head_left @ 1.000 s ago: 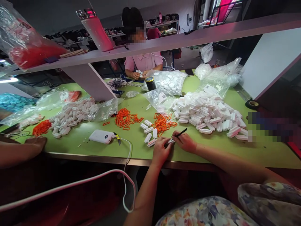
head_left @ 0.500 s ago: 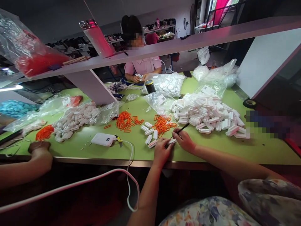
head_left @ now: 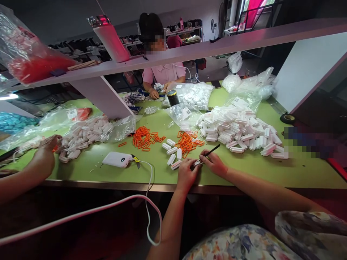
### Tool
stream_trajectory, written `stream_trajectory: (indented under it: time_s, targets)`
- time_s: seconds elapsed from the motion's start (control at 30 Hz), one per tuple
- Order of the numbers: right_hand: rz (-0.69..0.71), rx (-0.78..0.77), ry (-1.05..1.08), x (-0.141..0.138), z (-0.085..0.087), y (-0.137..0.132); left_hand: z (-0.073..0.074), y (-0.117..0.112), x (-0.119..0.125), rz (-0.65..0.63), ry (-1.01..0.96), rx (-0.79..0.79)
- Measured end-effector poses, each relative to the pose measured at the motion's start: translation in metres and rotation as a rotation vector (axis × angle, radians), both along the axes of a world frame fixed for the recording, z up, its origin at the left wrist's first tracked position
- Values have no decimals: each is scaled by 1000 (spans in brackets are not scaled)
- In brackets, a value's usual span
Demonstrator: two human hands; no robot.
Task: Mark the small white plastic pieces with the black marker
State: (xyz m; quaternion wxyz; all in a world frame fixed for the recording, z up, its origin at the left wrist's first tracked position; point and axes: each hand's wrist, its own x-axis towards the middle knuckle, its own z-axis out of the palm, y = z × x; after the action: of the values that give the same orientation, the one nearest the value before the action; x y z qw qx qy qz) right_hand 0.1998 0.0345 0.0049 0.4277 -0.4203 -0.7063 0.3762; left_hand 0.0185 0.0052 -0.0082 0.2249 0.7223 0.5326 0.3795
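Note:
At the table's front edge, my left hand (head_left: 187,174) pinches a small white plastic piece (head_left: 198,162). My right hand (head_left: 214,164) grips a thin black pen-like tool (head_left: 211,150), its lower end at the white piece and its upper end pointing up to the right. Just beyond my left hand lie several white plastic pieces (head_left: 171,159) in a loose group. Behind them is a heap of orange rectangular frames (head_left: 187,143). A big pile of white plastic pieces (head_left: 238,130) spreads to the right, partly under a clear bag.
A second orange heap (head_left: 145,139) and a white power bank (head_left: 117,159) with a cable lie to the left. A co-worker's hand (head_left: 48,144) is at the far left by another white pile (head_left: 84,137). A black can (head_left: 172,98) stands beyond; a shelf (head_left: 189,54) crosses above.
The black tool and my right hand have shifted slightly right. My left hand stays nearly still. The co-worker's hand at left has lifted and moved forward; the person opposite has lowered one hand.

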Motion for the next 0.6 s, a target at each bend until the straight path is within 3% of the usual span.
stream_trajectory:
  time_s: [0.33,0.6]
  targets:
    - [7,45,-40,0,-2,-2,6,-1,0,-6,3,-30]
    - [-25,199,-176,-3,-5,-3,3,-1,1,1,0,-13]
